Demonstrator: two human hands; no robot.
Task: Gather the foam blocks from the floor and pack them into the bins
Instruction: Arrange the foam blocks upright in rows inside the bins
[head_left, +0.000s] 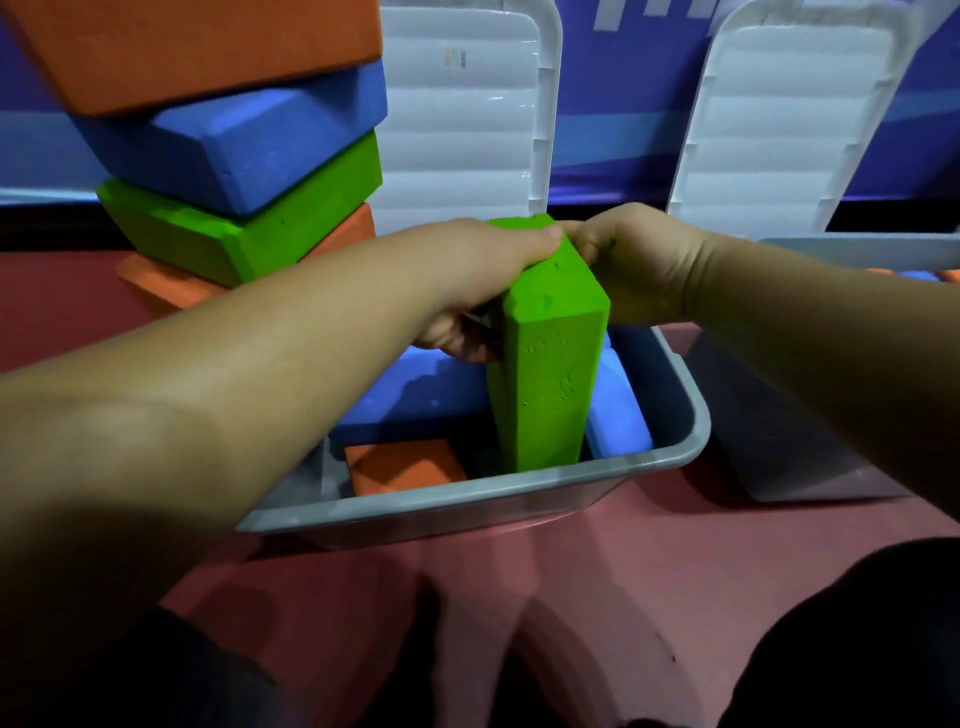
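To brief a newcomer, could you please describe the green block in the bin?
Look in the grey bin on the red floor. The green block stands upright between blue blocks, held by the left hand and right hand; the other green one lies stacked outside.

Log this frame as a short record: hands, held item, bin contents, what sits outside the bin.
held item: green block, upright, lower end inside the grey bin
left hand: grips the block's upper part from the left
right hand: grips its top from the right
in bin: blue blocks, orange block
outside bin: stack of orange, blue, green and orange blocks, to the left
background: two white lids standing on edge; second bin at the right edge
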